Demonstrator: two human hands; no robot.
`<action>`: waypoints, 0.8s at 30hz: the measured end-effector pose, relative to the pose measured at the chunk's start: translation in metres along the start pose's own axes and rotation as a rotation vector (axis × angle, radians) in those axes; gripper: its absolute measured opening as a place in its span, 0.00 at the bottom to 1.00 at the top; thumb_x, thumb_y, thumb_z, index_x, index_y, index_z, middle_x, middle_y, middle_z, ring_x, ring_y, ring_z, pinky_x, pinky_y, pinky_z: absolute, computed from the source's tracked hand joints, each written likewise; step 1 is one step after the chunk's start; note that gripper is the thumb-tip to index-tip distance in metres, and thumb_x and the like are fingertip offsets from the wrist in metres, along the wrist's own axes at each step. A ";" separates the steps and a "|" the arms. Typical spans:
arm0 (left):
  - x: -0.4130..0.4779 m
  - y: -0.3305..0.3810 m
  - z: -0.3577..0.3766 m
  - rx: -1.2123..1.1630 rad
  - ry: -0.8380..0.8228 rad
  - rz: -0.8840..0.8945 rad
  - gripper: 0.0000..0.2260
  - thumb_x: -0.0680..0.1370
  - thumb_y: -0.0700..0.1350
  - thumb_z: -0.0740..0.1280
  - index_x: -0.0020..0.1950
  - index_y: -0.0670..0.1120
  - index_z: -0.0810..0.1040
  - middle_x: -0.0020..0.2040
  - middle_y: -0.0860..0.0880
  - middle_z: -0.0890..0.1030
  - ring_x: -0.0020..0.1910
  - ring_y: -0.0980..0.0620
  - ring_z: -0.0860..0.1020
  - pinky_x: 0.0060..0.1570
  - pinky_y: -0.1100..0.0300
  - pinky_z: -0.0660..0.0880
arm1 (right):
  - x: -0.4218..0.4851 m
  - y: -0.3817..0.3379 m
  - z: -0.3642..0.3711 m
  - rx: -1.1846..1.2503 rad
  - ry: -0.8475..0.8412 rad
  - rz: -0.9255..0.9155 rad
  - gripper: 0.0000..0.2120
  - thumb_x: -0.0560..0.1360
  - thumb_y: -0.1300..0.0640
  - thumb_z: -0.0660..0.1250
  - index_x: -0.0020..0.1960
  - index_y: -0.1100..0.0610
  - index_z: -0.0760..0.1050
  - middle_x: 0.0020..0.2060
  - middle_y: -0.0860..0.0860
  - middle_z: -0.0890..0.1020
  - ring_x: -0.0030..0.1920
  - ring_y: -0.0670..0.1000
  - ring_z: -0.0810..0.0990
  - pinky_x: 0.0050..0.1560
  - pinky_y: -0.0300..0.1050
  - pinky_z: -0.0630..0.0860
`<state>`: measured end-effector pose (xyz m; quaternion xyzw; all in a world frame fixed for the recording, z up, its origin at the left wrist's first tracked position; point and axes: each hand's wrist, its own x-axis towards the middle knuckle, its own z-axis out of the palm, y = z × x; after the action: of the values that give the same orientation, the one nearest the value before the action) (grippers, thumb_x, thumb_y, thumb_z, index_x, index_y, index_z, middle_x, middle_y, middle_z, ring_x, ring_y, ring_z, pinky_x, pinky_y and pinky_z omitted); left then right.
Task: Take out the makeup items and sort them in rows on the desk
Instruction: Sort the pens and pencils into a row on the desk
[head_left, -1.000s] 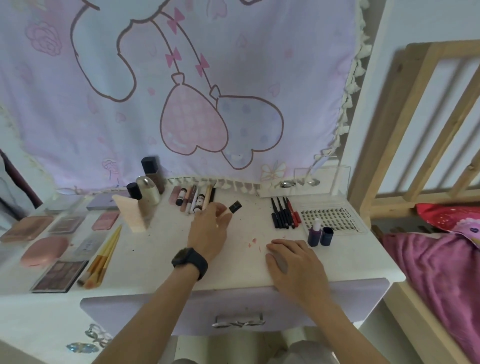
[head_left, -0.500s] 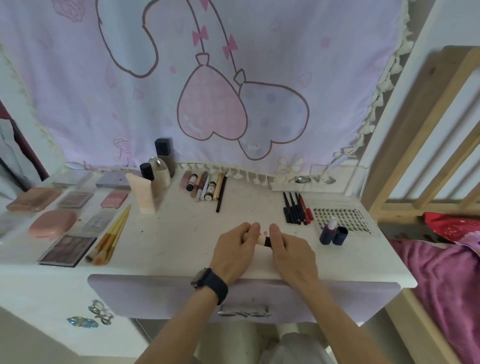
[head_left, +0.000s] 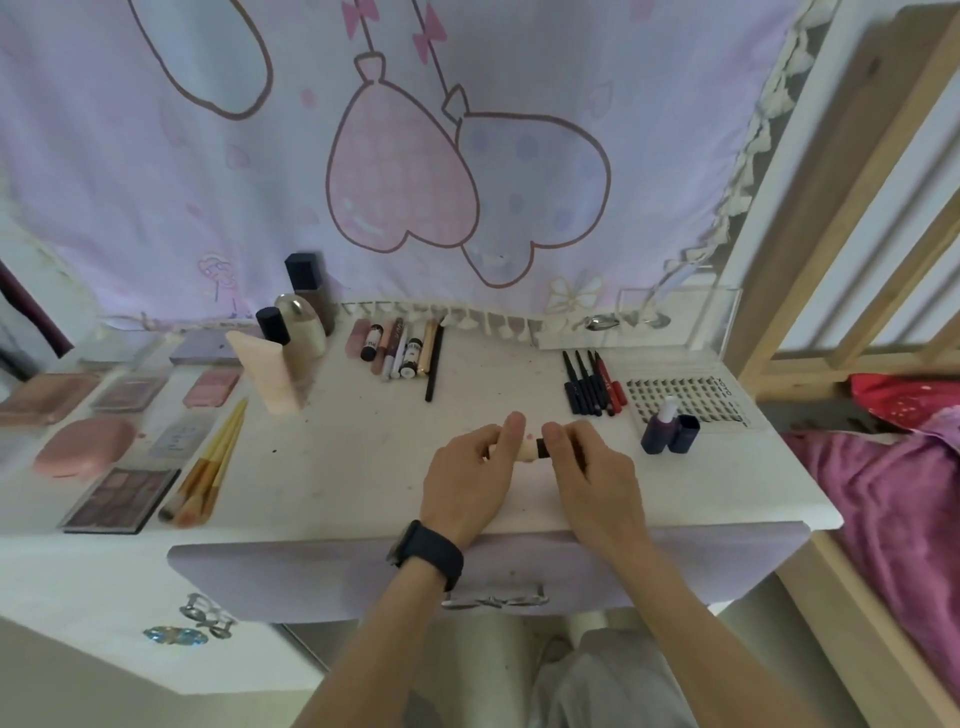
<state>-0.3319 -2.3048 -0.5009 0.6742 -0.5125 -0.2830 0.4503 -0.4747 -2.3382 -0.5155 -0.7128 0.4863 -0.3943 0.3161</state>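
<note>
Over the front middle of the white desk (head_left: 337, 467), my left hand (head_left: 470, 483) and my right hand (head_left: 592, 480) together hold a small cream tube with a black cap (head_left: 534, 449). The left fingers grip the cream body and the right fingers pinch the black cap end. Behind them lies a row of lip and concealer tubes (head_left: 397, 347). A row of dark and red pencils (head_left: 592, 384) lies at the right. Palettes and compacts (head_left: 122, 499) are set out at the left beside several yellow brushes (head_left: 210, 467).
Upright bottles and a cream tube (head_left: 275, 371) stand at the back left. A purple bottle with its cap (head_left: 667, 431) stands on a lash tray (head_left: 685, 395) at the right. A clear box (head_left: 639, 322) sits at the back; a wooden bed frame and pink bedding (head_left: 893, 493) border the right.
My left hand came back from the tube row with the black cap and met my right hand at the desk front; both now hold the small tube together.
</note>
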 end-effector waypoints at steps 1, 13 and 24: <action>0.000 -0.001 -0.004 -0.070 -0.022 0.026 0.15 0.80 0.61 0.61 0.40 0.56 0.82 0.31 0.56 0.79 0.31 0.59 0.72 0.37 0.60 0.69 | 0.001 -0.001 0.000 0.020 -0.001 0.023 0.20 0.77 0.33 0.53 0.44 0.47 0.72 0.29 0.50 0.78 0.28 0.44 0.73 0.33 0.45 0.71; 0.002 -0.017 -0.018 -0.191 -0.073 0.094 0.07 0.76 0.55 0.72 0.53 0.61 0.84 0.44 0.53 0.85 0.41 0.44 0.76 0.46 0.44 0.78 | 0.010 -0.006 -0.020 0.212 -0.155 0.117 0.12 0.80 0.43 0.63 0.50 0.47 0.82 0.36 0.47 0.85 0.31 0.47 0.73 0.37 0.47 0.72; 0.003 -0.014 -0.018 -0.127 -0.063 0.073 0.05 0.79 0.52 0.69 0.53 0.59 0.83 0.42 0.57 0.85 0.45 0.43 0.78 0.50 0.42 0.78 | 0.013 -0.005 -0.024 0.240 -0.191 0.145 0.11 0.78 0.42 0.66 0.57 0.45 0.79 0.45 0.43 0.86 0.33 0.44 0.80 0.40 0.37 0.75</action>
<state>-0.3100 -2.3009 -0.5058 0.6158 -0.5319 -0.3193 0.4858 -0.4910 -2.3507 -0.4964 -0.6673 0.4537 -0.3563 0.4711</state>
